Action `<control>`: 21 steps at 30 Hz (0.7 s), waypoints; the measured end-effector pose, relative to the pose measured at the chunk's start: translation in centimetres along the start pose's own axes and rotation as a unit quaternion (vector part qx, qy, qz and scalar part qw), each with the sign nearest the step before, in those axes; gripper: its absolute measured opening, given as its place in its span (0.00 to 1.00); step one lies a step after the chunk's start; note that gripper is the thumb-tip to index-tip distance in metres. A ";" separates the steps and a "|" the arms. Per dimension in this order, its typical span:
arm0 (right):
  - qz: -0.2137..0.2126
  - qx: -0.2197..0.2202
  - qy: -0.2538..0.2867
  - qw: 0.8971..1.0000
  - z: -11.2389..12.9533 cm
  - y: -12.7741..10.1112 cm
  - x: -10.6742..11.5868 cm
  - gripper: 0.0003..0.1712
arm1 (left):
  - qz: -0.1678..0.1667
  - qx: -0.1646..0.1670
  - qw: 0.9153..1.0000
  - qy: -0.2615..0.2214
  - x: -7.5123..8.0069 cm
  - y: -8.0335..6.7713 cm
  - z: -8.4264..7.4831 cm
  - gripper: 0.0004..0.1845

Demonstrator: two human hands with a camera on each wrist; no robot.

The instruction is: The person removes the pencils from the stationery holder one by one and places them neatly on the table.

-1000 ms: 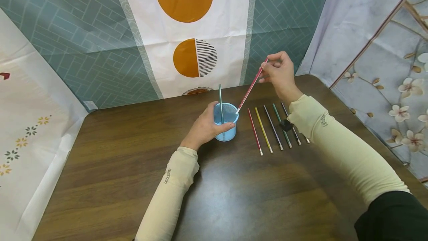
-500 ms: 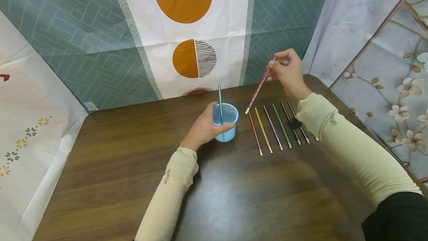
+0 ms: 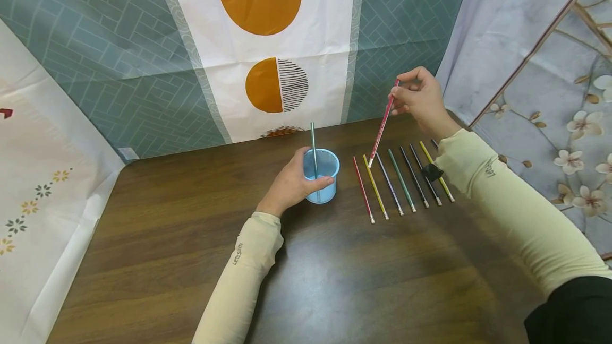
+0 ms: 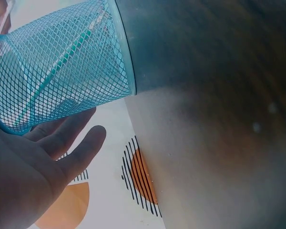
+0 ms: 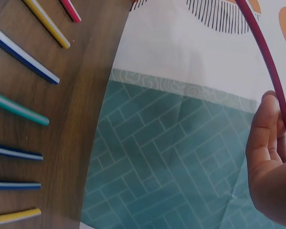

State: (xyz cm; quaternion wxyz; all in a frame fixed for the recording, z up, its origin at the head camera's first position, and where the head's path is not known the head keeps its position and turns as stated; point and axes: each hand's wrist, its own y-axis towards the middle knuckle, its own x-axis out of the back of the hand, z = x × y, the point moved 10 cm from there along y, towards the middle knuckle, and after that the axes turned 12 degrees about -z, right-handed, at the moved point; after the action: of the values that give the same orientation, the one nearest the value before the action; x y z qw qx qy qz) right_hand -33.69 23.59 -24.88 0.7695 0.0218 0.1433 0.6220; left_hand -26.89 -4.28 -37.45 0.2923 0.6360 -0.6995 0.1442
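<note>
My left hand (image 3: 294, 185) grips a blue mesh cup (image 3: 322, 174) standing on the brown table (image 3: 306, 275); a teal pencil (image 3: 313, 145) stands inside it. In the left wrist view the cup (image 4: 62, 71) lies against my fingers (image 4: 81, 148). My right hand (image 3: 421, 97) pinches the top of a red pencil (image 3: 382, 123), held tilted in the air, its lower tip over the row of pencils (image 3: 401, 179) lying right of the cup. The right wrist view shows the red pencil (image 5: 264, 57) running up to my fingers (image 5: 264, 138), with the row (image 5: 19, 109) at left.
Patterned cloth backdrops (image 3: 258, 41) enclose the table at the back and both sides. A small black object (image 3: 432, 172) sits by my right forearm among the pencils. The table's back edge runs just behind the pencil row.
My right hand has carried the red pencil from the cup's rim to the right, over the row of pencils. The left hand and cup have stayed put.
</note>
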 end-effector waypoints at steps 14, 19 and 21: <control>0.032 -0.007 -0.113 0.993 0.4 0.4 2.6 0.14 | 0.004 -0.009 1.000 0.002 -0.5 0.2 -0.5 0.57; 0.019 -0.021 -0.133 0.991 0.2 1.0 4.2 0.14 | 0.004 -0.005 1.000 -0.002 -0.3 0.1 -0.4 0.56; 0.014 -0.031 -0.129 0.991 0.2 1.2 5.0 0.14 | 0.004 -0.003 1.000 -0.003 -0.2 0.0 -0.3 0.56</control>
State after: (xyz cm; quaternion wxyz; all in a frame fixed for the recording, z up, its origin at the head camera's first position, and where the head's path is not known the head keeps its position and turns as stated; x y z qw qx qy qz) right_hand -33.91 28.70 -25.42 0.7732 0.0799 0.0233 0.6287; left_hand -26.83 -3.95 -37.39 0.2912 0.6330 -0.7032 0.1412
